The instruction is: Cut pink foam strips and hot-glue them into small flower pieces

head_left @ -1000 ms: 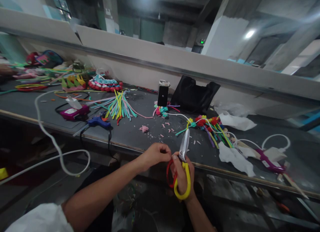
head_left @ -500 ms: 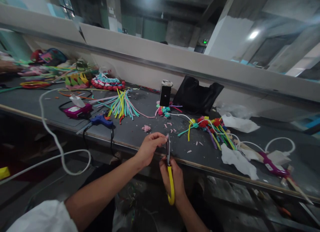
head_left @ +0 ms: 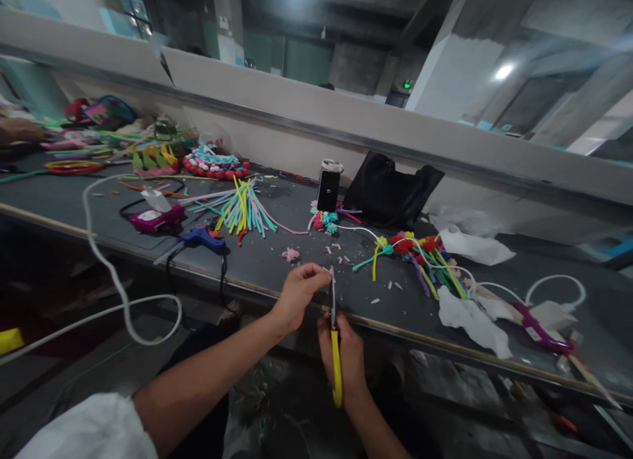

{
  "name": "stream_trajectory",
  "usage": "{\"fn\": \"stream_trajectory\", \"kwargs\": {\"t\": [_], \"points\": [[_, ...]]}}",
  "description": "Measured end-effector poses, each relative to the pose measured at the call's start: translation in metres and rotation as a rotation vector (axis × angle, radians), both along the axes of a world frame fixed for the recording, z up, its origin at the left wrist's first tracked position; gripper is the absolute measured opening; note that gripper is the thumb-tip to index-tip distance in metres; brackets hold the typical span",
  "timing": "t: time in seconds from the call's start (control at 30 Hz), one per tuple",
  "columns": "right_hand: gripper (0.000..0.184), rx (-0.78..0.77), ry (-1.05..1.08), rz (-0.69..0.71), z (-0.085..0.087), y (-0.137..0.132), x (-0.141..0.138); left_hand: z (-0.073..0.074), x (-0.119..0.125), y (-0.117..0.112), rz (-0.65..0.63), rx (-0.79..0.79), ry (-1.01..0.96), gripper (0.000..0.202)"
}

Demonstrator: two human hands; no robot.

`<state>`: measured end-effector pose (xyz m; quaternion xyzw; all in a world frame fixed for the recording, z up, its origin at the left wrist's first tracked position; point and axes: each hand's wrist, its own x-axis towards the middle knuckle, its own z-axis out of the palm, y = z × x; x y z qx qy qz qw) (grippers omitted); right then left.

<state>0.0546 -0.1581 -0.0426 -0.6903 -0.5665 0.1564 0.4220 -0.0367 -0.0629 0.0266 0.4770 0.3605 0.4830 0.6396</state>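
My right hand is wrapped around the yellow handle of a pair of scissors, held upright just off the table's front edge. The scissors' blades point up and look closed or nearly so. Beside their tips, my left hand pinches a tiny pale pink piece between thumb and fingertips; it resembles pipe cleaner, mostly covered by the fingers. On the table beyond lie a pink fuzzy cluster and several short pink offcuts.
A bundle of coloured pipe cleaners lies left of centre, near a blue glue gun and a magenta power strip. A phone stands behind fuzzy flowers. A black bag, flower stems and white cables are around. Another person's hand shows far left.
The scissor blades and handles have come closer together. My left hand keeps its pinch by the tips, and the whole view has shifted slightly.
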Motion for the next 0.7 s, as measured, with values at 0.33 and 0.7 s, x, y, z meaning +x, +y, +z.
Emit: {"fn": "stream_trajectory", "kwargs": {"t": [0.33,0.7], "points": [[0.030,0.026,0.014,-0.008,0.0046,-0.0009,-0.0012,0.0019,-0.0001,-0.0001,0.011,-0.008,0.003,0.013],[0.027,0.074,0.061,-0.041,0.0083,0.0002,0.0014,-0.0022,-0.0029,0.0051,-0.036,-0.026,-0.052,0.011]]}}
